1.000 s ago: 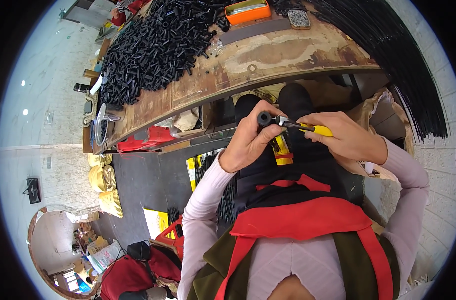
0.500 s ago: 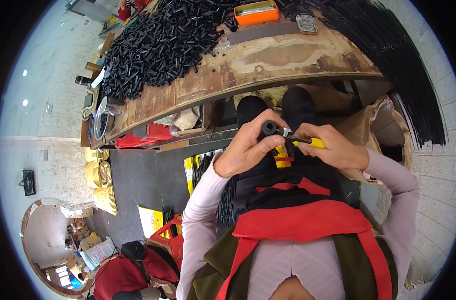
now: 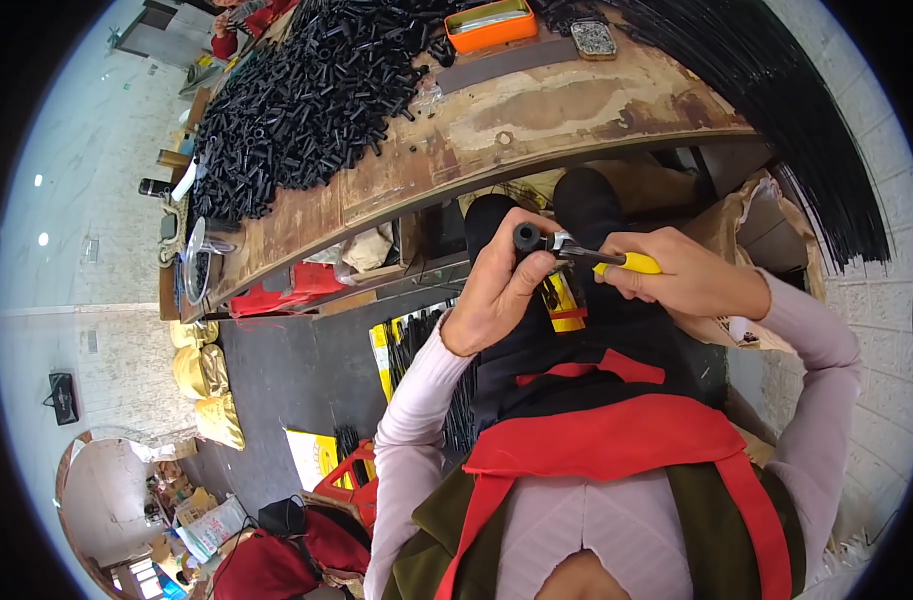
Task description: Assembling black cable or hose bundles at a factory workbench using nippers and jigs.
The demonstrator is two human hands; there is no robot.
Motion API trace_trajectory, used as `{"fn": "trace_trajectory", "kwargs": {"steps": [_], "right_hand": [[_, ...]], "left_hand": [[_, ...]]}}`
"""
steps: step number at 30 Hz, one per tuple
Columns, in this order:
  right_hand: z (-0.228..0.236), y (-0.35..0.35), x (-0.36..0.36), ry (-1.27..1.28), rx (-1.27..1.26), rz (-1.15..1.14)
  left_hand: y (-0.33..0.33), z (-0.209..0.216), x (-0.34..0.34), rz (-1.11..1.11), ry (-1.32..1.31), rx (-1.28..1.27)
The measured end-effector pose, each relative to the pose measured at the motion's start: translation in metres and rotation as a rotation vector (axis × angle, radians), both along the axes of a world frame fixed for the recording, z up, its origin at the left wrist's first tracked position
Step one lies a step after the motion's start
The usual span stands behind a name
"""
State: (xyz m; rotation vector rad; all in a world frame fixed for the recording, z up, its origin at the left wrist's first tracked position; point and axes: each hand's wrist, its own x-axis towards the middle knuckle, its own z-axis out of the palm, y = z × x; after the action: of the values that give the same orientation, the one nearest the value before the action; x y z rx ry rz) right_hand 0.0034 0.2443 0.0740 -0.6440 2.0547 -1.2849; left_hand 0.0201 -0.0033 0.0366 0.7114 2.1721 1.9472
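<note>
Above my lap, my left hand (image 3: 493, 290) is closed around a short black tube-like piece (image 3: 526, 236), its round hollow end turned up. My right hand (image 3: 681, 268) grips a hand tool with a yellow-and-black handle (image 3: 638, 263) that looks like pliers. The metal head of the tool (image 3: 564, 243) reaches left to the black piece, right beside my left thumb. My fingers hide most of the piece, and what the tool's head grips is too small to tell.
A large heap of black tubular parts (image 3: 306, 120) covers the left of the wooden bench (image 3: 456, 170). Behind lie an orange box (image 3: 489, 28) and a small tin (image 3: 593, 41). Long black rods (image 3: 776, 110) hang at the right, above an open paper bag (image 3: 776, 225). Another person (image 3: 286, 555) sits at lower left.
My right hand has moved right with the tool, drawing its handle away from my left hand, so more of the metal head shows. The left hand keeps its hold and has shifted slightly.
</note>
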Motion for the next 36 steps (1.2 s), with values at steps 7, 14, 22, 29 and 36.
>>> {"fn": "trace_trajectory", "kwargs": {"steps": [7,14,22,29,36], "right_hand": [[0.039,0.007,-0.011,-0.338,0.109,0.045],[0.005,0.013,-0.046,0.244,0.087,0.011],[-0.055,0.061,-0.248,0.993,0.399,-0.320],[-0.067,0.039,-0.307,1.055,0.596,-0.289],[-0.049,0.035,-0.305,0.850,0.530,-0.330]], "left_hand": [[0.001,-0.001,-0.005,-0.084,-0.043,0.000],[0.005,-0.018,-0.034,0.171,-0.050,0.262],[0.011,-0.026,-0.077,0.196,-0.184,0.322],[0.018,-0.038,-0.097,0.186,-0.256,0.333],[0.020,-0.030,-0.079,0.159,-0.240,0.301]]}}
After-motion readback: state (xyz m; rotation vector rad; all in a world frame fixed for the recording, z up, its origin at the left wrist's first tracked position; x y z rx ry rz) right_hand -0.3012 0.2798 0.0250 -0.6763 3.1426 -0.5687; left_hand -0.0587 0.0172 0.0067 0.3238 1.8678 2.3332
